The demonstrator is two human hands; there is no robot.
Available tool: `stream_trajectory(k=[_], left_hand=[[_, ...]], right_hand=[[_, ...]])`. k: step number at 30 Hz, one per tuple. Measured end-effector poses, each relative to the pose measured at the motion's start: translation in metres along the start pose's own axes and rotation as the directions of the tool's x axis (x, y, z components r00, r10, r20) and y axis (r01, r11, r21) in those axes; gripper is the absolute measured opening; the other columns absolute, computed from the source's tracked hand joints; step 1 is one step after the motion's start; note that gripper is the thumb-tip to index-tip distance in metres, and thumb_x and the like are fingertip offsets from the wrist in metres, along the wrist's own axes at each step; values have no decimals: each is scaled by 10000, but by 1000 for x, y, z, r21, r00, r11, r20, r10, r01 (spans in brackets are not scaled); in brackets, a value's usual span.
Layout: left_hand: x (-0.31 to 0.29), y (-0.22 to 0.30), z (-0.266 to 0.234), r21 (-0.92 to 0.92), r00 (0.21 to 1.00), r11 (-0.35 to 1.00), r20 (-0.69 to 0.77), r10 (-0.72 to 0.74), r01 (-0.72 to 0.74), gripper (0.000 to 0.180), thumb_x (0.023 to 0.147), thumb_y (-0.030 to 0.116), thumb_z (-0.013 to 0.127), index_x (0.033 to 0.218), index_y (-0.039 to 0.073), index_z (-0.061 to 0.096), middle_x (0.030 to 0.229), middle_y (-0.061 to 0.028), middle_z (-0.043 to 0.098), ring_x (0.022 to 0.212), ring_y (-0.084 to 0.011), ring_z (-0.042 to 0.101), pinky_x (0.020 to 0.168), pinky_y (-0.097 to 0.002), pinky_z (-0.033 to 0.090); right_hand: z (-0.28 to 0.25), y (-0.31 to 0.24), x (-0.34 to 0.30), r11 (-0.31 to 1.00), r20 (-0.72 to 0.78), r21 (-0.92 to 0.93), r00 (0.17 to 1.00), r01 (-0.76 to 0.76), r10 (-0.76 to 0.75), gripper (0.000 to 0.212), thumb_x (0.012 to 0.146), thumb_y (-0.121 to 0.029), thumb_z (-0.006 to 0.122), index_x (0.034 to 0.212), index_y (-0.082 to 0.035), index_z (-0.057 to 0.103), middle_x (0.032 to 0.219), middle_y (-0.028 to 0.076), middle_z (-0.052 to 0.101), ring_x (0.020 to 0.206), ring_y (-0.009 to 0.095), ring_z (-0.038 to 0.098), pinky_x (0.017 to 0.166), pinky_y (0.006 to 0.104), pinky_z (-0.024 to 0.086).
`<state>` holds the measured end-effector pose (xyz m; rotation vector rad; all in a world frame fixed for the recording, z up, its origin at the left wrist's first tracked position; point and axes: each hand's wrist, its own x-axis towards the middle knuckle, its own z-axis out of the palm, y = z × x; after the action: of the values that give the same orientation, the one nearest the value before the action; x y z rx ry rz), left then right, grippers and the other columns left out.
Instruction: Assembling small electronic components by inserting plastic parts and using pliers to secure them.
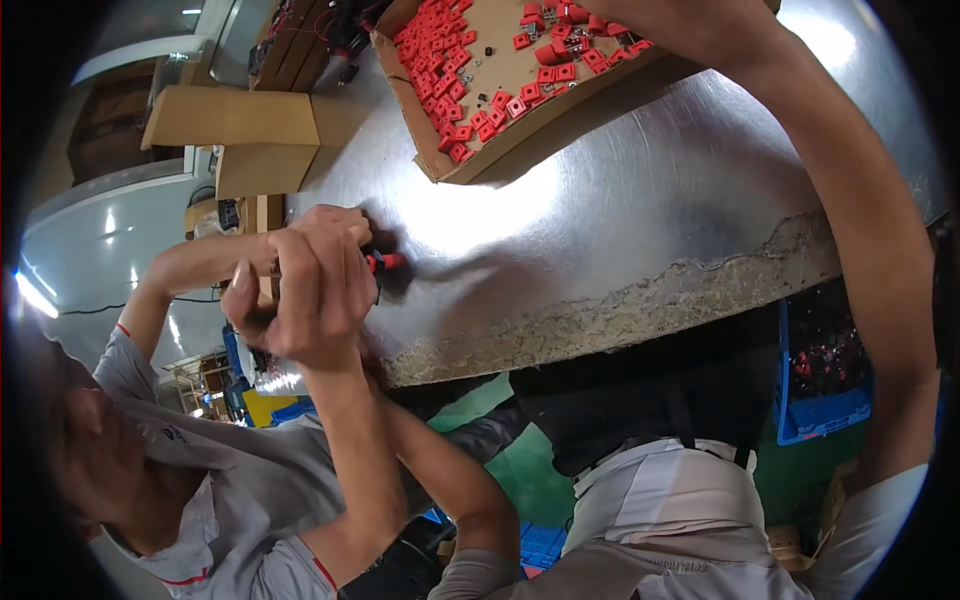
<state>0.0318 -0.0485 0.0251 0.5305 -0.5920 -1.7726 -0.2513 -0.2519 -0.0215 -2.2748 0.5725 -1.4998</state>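
Note:
My left forearm [445,460] rises from the lower edge and passes behind a co-worker's forearm [360,455]. My left hand is hidden behind the co-worker's near hand [325,290], so its fingers do not show. Beside the co-worker's closely placed hands, a small red and black part [384,262] pokes out over the metal tabletop [610,220]. My right arm [850,180] arches up the right side and across the near edge of a shallow cardboard box [540,130]. The right hand lies beyond the top edge. Inside the box are many small red square pieces [435,50], with red caps and metal bits.
The table's near edge [600,320] is rough and crumbled. An open cardboard carton [250,140] stands at the far left. A co-worker [240,470] in a grey shirt leans in from the left. Below the table at right is a blue crate [820,415] with dark and red parts.

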Motion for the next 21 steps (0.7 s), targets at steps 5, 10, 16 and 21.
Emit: stream_trajectory(k=[5, 10, 16, 21], left_hand=[[-2, -5, 7, -66, 989, 987, -42, 140, -143, 514, 893, 430, 543, 1187, 12, 592, 1079, -63, 550, 1017, -175, 510, 922, -287, 414], [-25, 21, -7, 543, 902, 745, 58, 427, -387, 578, 937, 464, 446, 1308, 35, 556, 1140, -64, 536, 1023, -192, 510, 929, -319, 411], [-17, 23, -14, 598, 818, 631, 74, 571, -494, 602, 955, 487, 391, 1327, 34, 527, 1138, -74, 524, 1006, -195, 497, 921, -326, 402], [-18, 31, -29, 658, 859, 606, 128, 495, -447, 571, 960, 473, 404, 1312, 40, 523, 1089, -65, 505, 1006, -178, 482, 928, -318, 394]], right_hand=[[-11, -9, 3, 1000, -6, -2, 1000, -5, 5, 149, 892, -70, 715, 872, 40, 616, 757, 128, 659, 679, 177, 618, 631, 321, 502], [-7, -4, 3, 999, -5, 36, 1000, -9, 9, 152, 895, -71, 715, 875, 36, 609, 750, 118, 649, 671, 167, 603, 626, 315, 497], [-6, -4, 2, 997, 8, 59, 999, -43, 43, 156, 902, -74, 714, 885, 27, 596, 738, 102, 632, 660, 145, 577, 616, 303, 487], [-8, -7, 2, 994, 28, 58, 996, -89, 88, 157, 909, -76, 710, 894, 22, 589, 737, 90, 625, 659, 129, 566, 611, 295, 482]])
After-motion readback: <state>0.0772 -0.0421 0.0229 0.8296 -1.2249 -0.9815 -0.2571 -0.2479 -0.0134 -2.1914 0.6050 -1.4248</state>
